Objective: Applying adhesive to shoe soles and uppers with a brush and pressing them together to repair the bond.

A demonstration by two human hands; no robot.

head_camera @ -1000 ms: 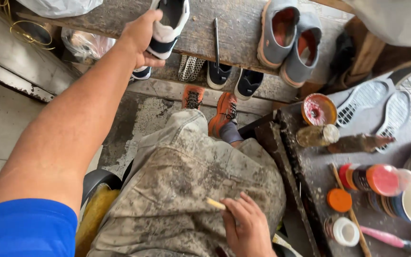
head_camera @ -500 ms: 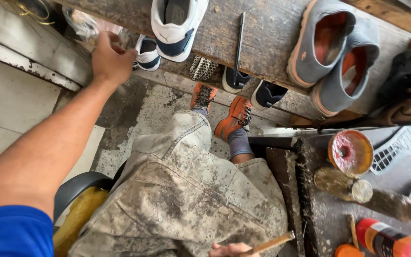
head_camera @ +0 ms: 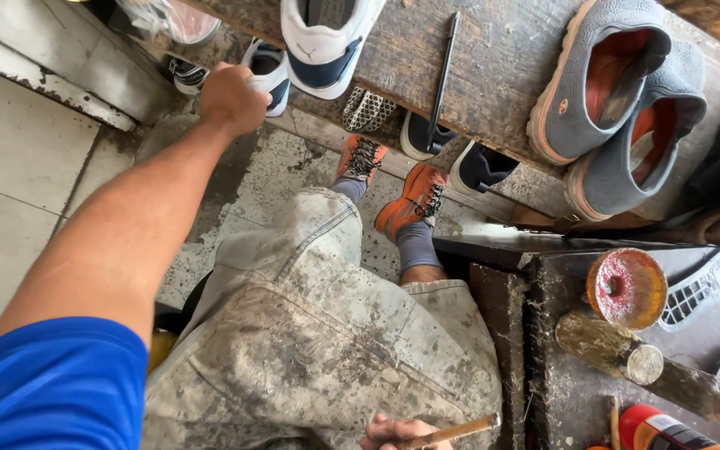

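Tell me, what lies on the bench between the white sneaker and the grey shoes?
In the head view, a slim black tool lies on the bench between the white sneaker and the grey shoes.

Few pkgs showing. Round red tin (head_camera: 627,288) is sitting open on the dark worktop at right, rim rusty. Red-orange container w/ label band (head_camera: 658,428) is lying at bottom edge, partly cut off. Small round logo patch (head_camera: 562,106) is showing on a grey shoe's side. No signs, no screens.
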